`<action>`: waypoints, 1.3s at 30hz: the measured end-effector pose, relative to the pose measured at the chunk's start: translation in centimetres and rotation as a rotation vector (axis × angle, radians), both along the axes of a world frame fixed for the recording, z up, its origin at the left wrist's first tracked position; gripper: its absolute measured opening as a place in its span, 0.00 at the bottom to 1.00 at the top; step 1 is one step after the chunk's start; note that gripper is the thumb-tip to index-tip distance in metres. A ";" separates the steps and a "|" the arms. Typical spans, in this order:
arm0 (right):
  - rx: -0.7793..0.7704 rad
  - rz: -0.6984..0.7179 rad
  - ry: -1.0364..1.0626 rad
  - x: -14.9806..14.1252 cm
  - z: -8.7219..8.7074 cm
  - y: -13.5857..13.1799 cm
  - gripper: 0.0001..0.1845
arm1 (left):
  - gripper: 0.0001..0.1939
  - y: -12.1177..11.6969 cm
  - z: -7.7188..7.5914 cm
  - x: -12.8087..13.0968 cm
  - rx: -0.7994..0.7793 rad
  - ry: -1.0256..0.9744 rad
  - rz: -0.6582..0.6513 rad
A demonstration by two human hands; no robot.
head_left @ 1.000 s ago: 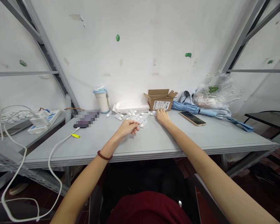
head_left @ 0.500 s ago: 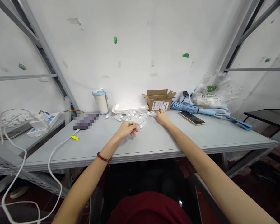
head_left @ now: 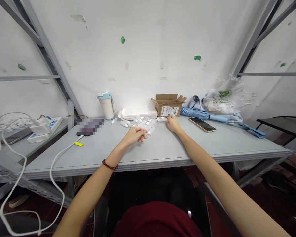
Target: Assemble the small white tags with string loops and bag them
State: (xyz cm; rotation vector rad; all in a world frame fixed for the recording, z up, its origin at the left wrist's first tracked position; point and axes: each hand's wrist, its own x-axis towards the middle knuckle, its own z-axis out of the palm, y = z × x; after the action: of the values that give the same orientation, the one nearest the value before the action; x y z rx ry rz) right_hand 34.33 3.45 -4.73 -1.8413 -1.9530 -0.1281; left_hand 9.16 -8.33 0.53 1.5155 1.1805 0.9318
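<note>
My left hand (head_left: 135,135) rests on the grey table (head_left: 162,148) with its fingers curled around a small white plastic piece at the near edge of a pile of small white parts (head_left: 143,124). My right hand (head_left: 173,123) reaches farther back, its fingers closed on a white part at the pile's right end, just in front of an open cardboard box (head_left: 169,104) with a printed label. A red bead bracelet (head_left: 110,164) circles my left wrist.
A stack of white trays (head_left: 138,113) and a white-and-blue cup (head_left: 107,105) stand by the wall. A phone (head_left: 202,124), a blue umbrella (head_left: 212,116) and a plastic bag (head_left: 224,97) lie right. Left: a dark phone (head_left: 90,126), a white cable (head_left: 56,158), a power strip (head_left: 43,126).
My right hand has drawn slightly back from the box with a white part in its fingers. My left hand has hardly moved.
</note>
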 end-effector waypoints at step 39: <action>0.308 0.467 0.441 -5.6 2.6 -10.1 0.14 | 0.10 0.3 -0.4 -0.1 -0.012 0.025 -0.026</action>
State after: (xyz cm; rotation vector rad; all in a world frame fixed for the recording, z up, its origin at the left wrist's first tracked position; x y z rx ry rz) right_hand 28.75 -6.69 -2.17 -1.0754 -1.8597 0.1102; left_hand 9.10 -8.07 0.10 1.5335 1.1793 0.8895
